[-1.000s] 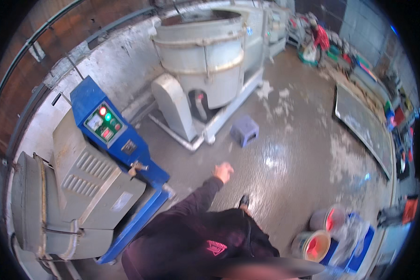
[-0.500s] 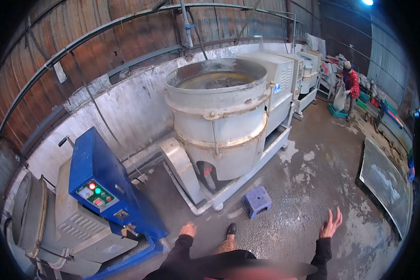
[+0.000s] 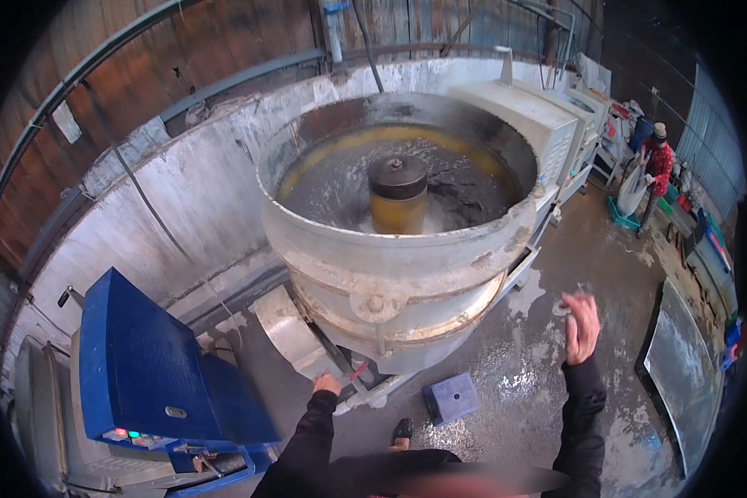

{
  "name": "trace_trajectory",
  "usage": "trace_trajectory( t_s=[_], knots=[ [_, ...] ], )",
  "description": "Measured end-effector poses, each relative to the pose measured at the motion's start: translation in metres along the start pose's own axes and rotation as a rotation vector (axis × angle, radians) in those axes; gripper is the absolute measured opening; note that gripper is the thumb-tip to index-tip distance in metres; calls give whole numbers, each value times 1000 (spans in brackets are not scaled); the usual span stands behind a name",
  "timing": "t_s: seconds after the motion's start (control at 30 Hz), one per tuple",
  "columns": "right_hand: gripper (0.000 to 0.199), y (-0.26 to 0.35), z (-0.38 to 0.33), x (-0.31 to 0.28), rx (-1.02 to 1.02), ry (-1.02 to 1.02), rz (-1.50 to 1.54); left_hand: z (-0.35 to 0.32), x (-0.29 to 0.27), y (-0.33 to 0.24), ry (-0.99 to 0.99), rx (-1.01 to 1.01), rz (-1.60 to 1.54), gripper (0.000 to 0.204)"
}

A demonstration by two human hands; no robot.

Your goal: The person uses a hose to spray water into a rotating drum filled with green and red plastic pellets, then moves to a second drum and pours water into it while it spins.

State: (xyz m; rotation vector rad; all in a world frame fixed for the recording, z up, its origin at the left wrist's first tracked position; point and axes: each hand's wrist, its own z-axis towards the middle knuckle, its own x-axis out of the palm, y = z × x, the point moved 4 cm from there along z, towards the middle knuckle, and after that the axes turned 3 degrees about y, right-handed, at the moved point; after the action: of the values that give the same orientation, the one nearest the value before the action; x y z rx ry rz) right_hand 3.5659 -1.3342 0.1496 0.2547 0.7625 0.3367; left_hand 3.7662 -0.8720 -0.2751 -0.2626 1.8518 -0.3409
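Our right hand (image 3: 582, 328) is raised, its fingers apart and slightly curved; we cannot tell whether our left hand (image 3: 326, 383) is spread or closed. Ahead of us stands the big round tub (image 3: 415, 270), dark rippled liquid (image 3: 317, 183) inside, a blue cabinet (image 3: 145, 357) left, a purple stool (image 3: 456, 398) near its base.

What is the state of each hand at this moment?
Left hand: cannot tell if open or closed; no held object visible.
Right hand: open, fingers loosely bent, no held object visible.
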Motion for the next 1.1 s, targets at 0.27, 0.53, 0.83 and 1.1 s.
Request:
trace_trajectory(
  t_s=[0.27, 0.53, 0.83, 1.1],
  knots=[
    [36, -36, 203, 82, 107, 131, 303, 50, 64, -24, 290, -68, 92, 53],
    [52, -92, 236, 152, 64, 671, -433, 71, 139, 7, -98, 400, 25, 44],
    [47, -88, 239, 159, 171, 1044, -438, 33, 119, 3, 332, -16, 74, 47],
    [40, -83, 244, 162, 84, 1087, -345, 5, 117, 10, 340, -231, 81, 49]
  ],
)
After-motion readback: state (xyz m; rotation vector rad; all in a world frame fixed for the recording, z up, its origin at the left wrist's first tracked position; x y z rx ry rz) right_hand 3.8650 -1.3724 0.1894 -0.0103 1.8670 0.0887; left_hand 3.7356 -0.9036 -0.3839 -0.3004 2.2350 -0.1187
